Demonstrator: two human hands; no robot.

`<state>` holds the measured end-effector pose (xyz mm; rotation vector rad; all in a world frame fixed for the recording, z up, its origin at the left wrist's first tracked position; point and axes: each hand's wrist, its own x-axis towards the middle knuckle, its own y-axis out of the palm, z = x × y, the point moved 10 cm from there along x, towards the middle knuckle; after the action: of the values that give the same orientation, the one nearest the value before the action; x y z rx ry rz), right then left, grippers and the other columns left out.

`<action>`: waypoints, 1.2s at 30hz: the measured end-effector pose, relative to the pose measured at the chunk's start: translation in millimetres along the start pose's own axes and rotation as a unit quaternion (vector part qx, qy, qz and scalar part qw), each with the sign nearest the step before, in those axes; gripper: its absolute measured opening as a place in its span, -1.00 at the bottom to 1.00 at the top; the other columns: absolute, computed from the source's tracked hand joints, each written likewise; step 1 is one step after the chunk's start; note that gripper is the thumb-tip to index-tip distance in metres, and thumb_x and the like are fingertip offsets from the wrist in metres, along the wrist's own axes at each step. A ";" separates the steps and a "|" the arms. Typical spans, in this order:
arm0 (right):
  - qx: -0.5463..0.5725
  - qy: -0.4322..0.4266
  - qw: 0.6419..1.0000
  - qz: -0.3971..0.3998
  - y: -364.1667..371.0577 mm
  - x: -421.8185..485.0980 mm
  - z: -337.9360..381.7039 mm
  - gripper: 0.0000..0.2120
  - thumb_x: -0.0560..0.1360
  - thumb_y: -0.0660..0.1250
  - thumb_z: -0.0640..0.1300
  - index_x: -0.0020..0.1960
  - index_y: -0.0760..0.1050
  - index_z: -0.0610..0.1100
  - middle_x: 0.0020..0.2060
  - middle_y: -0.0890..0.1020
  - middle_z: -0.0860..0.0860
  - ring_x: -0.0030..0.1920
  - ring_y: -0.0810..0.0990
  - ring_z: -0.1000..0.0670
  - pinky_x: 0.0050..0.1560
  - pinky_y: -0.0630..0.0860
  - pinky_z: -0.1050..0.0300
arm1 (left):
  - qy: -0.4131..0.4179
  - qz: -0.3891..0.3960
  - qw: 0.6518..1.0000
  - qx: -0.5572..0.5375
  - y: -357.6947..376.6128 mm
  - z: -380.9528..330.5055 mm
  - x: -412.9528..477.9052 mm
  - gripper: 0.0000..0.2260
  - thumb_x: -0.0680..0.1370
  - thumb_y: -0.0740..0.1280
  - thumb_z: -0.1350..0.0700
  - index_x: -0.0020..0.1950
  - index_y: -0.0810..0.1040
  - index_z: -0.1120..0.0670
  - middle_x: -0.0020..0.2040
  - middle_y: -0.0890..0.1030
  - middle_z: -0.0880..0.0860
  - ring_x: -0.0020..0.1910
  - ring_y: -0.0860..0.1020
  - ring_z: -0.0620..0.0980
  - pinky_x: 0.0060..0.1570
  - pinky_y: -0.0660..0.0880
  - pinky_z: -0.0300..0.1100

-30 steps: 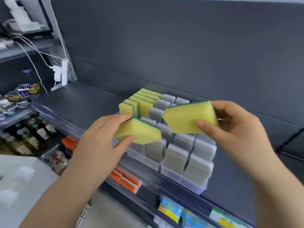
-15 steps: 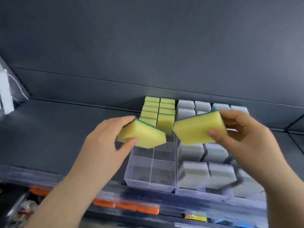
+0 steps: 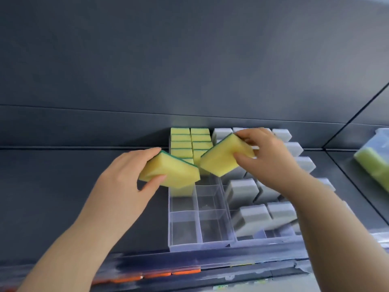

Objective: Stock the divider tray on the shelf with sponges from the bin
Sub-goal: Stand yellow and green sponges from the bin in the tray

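Note:
My left hand [image 3: 124,178] grips a yellow sponge with a green scrub side [image 3: 174,172], held tilted over the left column of the clear divider tray [image 3: 200,244]. In my right hand [image 3: 267,157] is a second yellow sponge [image 3: 223,159], pinched by thumb and fingers and tilted over the tray's second column. Several yellow sponges [image 3: 190,142] stand upright in the rear compartments of those two columns. The front compartments of both columns hold nothing. Grey sponges [image 3: 254,216] fill the tray section to the right.
The tray sits on a dark grey shelf [image 3: 63,197] against a dark back panel. A clear bin with yellow-green sponges [image 3: 374,159] stands at the far right. Orange packages [image 3: 168,275] show on the shelf below the front rail.
Both hands have carried their sponges forward and lower, closer over the tray's yellow columns. The camera has turned to face the tray more squarely and from nearer.

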<state>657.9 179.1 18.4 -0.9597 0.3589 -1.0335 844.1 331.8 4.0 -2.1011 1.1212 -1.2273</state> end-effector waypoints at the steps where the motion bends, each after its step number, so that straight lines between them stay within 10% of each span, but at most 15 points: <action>1: -0.017 -0.008 1.000 0.009 5.1 5.9 0.1 -0.60 0.42 0.35 -0.19 0.24 0.46 -0.03 0.03 0.42 0.11 0.07 0.42 0.11 0.10 0.32 0.30 | 0.003 -0.004 1.000 0.004 -0.8 -0.7 -0.8 -0.60 0.41 0.38 0.03 0.22 0.54 0.13 0.06 0.60 0.02 0.03 0.47 -0.08 0.09 0.36 -0.26; 12: -0.167 -0.040 0.974 0.147 59.7 41.2 -1.3 -0.55 0.48 0.28 -0.16 0.36 0.34 -0.02 0.21 0.37 0.00 0.19 0.40 -0.03 -0.19 0.31 0.25 | -0.003 -0.009 1.000 0.029 -6.1 -0.4 2.0 -0.61 0.44 0.42 0.02 0.23 0.54 0.12 0.08 0.58 0.00 0.06 0.45 -0.12 0.11 0.28 -0.38; 17: -0.182 -0.033 0.962 0.201 86.1 51.3 -6.7 -0.53 0.45 0.28 -0.17 0.35 0.35 -0.02 0.24 0.37 -0.03 0.13 0.48 -0.09 0.11 0.49 -0.01 | -0.020 -0.014 0.999 0.038 -13.3 2.7 4.8 -0.56 0.37 0.34 0.03 0.22 0.54 0.13 0.06 0.59 0.01 0.04 0.44 -0.14 0.10 0.28 -0.37; 36: -0.334 -0.073 0.907 0.245 98.1 51.4 -6.7 -0.69 0.43 0.20 -0.32 0.16 0.41 -0.15 0.06 0.46 -0.08 -0.11 0.37 -0.06 -0.34 0.32 0.17 | -0.030 -0.028 0.997 0.067 -11.4 0.9 2.6 -0.59 0.38 0.43 0.06 0.21 0.56 0.11 0.05 0.58 0.00 0.04 0.44 -0.14 0.12 0.24 -0.42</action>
<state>734.3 148.7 -56.2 -1.4531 0.8130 -0.3590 850.4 336.1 12.9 -2.0671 0.9333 -1.2203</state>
